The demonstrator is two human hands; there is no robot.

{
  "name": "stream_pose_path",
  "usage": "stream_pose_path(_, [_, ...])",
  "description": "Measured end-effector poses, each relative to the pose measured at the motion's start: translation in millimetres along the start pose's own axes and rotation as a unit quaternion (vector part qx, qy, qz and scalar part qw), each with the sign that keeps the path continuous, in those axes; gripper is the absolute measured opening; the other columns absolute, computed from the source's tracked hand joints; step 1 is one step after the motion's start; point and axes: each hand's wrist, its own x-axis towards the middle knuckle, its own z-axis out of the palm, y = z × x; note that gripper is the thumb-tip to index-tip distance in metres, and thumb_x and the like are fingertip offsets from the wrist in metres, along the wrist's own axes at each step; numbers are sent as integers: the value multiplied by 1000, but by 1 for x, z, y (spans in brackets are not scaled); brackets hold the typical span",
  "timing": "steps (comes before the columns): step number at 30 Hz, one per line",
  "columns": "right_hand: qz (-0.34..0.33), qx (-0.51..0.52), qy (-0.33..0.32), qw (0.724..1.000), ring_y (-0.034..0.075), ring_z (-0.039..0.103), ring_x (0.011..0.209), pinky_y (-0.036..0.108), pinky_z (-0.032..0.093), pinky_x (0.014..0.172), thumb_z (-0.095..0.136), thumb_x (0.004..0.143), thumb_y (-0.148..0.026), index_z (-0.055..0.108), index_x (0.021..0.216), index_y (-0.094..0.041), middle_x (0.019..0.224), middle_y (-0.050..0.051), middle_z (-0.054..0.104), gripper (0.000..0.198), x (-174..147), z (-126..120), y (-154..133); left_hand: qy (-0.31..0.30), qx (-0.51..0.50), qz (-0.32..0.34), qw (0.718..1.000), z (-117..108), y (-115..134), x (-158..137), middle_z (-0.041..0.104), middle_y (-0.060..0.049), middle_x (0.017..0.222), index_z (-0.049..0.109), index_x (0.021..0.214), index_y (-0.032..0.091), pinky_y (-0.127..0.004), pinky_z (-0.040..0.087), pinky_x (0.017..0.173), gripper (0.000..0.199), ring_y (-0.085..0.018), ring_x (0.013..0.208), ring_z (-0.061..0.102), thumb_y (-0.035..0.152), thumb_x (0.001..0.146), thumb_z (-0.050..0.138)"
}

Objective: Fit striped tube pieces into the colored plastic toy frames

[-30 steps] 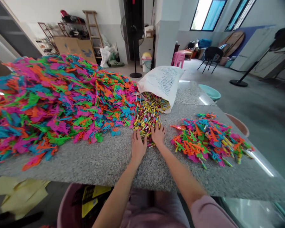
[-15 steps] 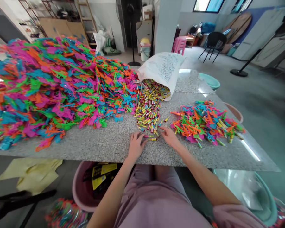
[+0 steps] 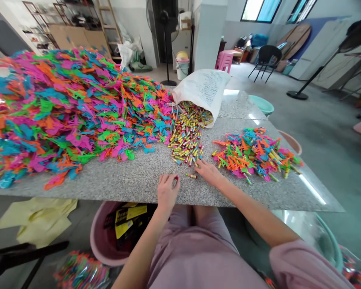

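My left hand (image 3: pixel 167 190) is closed just above the near part of the stone tabletop. The red end of a small printed tube shows between its thumb and fingers. My right hand (image 3: pixel 209 173) reaches to the near edge of a spill of small yellow and red printed tubes (image 3: pixel 185 140), fingertips pinched on one of them. Between my hands lies a single loose tube (image 3: pixel 191 176). The spill comes out of the mouth of a white woven sack (image 3: pixel 209 86). Right of my right hand is a smaller heap of colourful plastic toy pieces (image 3: pixel 249 154) with some tubes among them.
A large heap of bright flat plastic pieces (image 3: pixel 78 112) covers the left of the tabletop (image 3: pixel 123 180). Under the front edge stands a pink tub (image 3: pixel 98 241) with black and yellow packets. Basins sit by the right side. Behind stand a fan (image 3: pixel 165 44) and a black chair (image 3: pixel 268 56).
My left hand has drawn back slightly left and closed around a tube. My right hand has shifted left, onto the edge of the spill. One of the loose tubes between them has left the table.
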Motion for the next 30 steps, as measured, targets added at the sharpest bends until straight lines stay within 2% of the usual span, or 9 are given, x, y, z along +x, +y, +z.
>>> stream_pose_path(3, [-11, 15, 9, 1000, 24, 52, 108, 35, 44, 89, 42, 92, -11, 60, 102, -18, 114, 12, 57, 22, 0, 0, 0, -94, 53, 113, 988, 6, 16, 6, 63, -10, 100, 66, 100, 21, -39, 46, 90, 21, -24, 100, 56, 19, 89, 49])
stream_pose_path(7, [130, 25, 16, 991, 22, 56, 99, 34, 44, 86, 34, 94, -10, 55, 113, -12, 106, 15, 60, 29, 8, -8, 25, -205, 75, 233, 948, 28, 19, 22, 59, -11, 123, 61, 112, 19, -45, 35, 107, 32, -26, 124, 47, 9, 88, 43])
stream_pose_path(11, [174, -12, -13, 985, 25, 58, 103, 34, 43, 86, 39, 88, -4, 58, 111, -10, 110, 20, 60, 31, 25, -28, 82, -264, 83, 236, 932, 41, 11, 27, 60, -9, 127, 56, 123, 20, -40, 38, 106, 41, -24, 125, 49, 8, 87, 41])
stream_pose_path(17, [97, -20, -123, 987, 21, 64, 98, 27, 46, 84, 51, 80, -1, 68, 89, -15, 103, 13, 67, 24, 54, -31, 123, -249, 85, 240, 934, 36, 7, 22, 62, -11, 123, 57, 122, 20, -45, 33, 109, 44, -24, 119, 54, 4, 84, 40])
stream_pose_path(20, [63, -17, -147, 987, 22, 64, 97, 29, 47, 84, 54, 79, -3, 66, 97, -15, 101, 13, 68, 25, 63, -31, 123, -221, 101, 195, 950, 37, 6, 19, 64, -10, 115, 53, 126, 19, -43, 41, 100, 47, -23, 106, 59, 3, 83, 41])
stream_pose_path(23, [33, -1, -144, 989, 24, 63, 102, 32, 47, 86, 53, 82, -7, 58, 115, -14, 107, 14, 66, 35, 66, -29, 112, -152, 71, 88, 982, 46, 6, 18, 62, -10, 110, 42, 137, 21, -35, 49, 84, 54, -22, 96, 60, 5, 86, 38])
stream_pose_path(25, [14, 21, -141, 990, 23, 59, 109, 32, 45, 91, 51, 84, -10, 54, 120, -17, 114, 13, 63, 37, 66, -25, 100, -94, 5, 20, 995, 54, 9, 23, 61, -10, 109, 43, 136, 21, -33, 49, 83, 49, -20, 95, 61, 10, 89, 36])
stream_pose_path(28, [14, 56, -138, 989, 19, 52, 120, 28, 39, 99, 49, 86, -11, 56, 116, -20, 121, 9, 60, 32, 65, -15, 83, -39, -107, -67, 991, 64, 13, 35, 61, -11, 106, 52, 120, 17, -35, 48, 85, 33, -21, 95, 62, 16, 90, 39])
stream_pose_path(30, [47, 73, -131, 988, 19, 50, 122, 27, 38, 100, 50, 87, -12, 56, 115, -18, 123, 10, 59, 29, 64, -10, 78, -42, -173, -126, 976, 67, 12, 43, 63, -10, 98, 52, 110, 17, -36, 50, 80, 24, -21, 85, 65, 20, 89, 40])
